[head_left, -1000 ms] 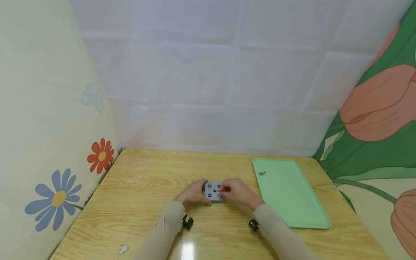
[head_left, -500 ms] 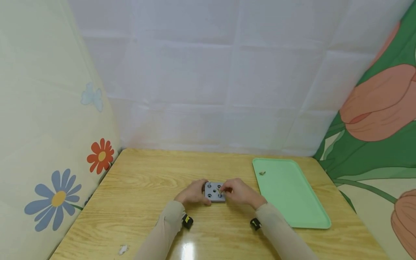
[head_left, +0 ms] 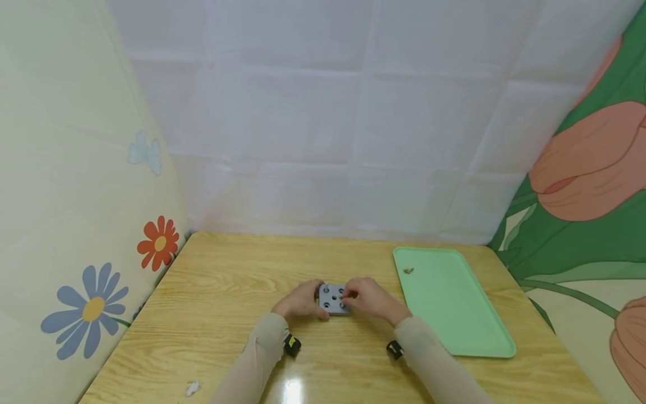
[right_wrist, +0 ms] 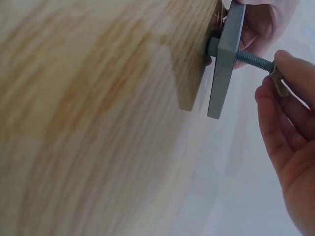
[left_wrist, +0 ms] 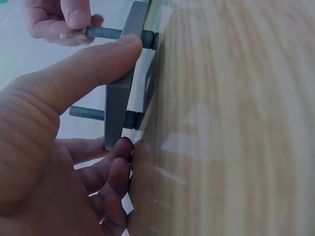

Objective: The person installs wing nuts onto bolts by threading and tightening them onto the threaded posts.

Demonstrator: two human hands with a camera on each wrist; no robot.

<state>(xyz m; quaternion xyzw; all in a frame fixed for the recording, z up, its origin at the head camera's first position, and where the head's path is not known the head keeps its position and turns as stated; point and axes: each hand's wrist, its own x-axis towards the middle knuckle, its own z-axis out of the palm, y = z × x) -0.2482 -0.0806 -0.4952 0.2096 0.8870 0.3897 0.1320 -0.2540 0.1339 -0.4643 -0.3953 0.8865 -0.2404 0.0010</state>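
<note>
A grey plate [head_left: 331,299] with holes has threaded bolts sticking up through it, their heads beneath on the tabletop. My left hand [head_left: 301,300] grips the plate's left side; the thumb lies along its near edge in the left wrist view. One bare bolt [left_wrist: 87,112] shows beside that hand. My right hand [head_left: 372,298] pinches a brass-coloured wing nut [right_wrist: 279,82] between thumb and fingers. That wing nut sits at the tip of another bolt [right_wrist: 254,60], above the plate's surface. How far it is threaded on cannot be told.
A light green tray [head_left: 454,303] lies on the right of the wooden table [head_left: 242,264]. Near its far left corner are small brass-coloured pieces [head_left: 407,270]. A small white scrap [head_left: 192,388] lies at the front left. Hanging cloths stand behind and at both sides.
My right hand's fingers drew slightly back half a second ago, then came in again around the wing nut at the bolt tip. My left hand and the plate have stayed put.
</note>
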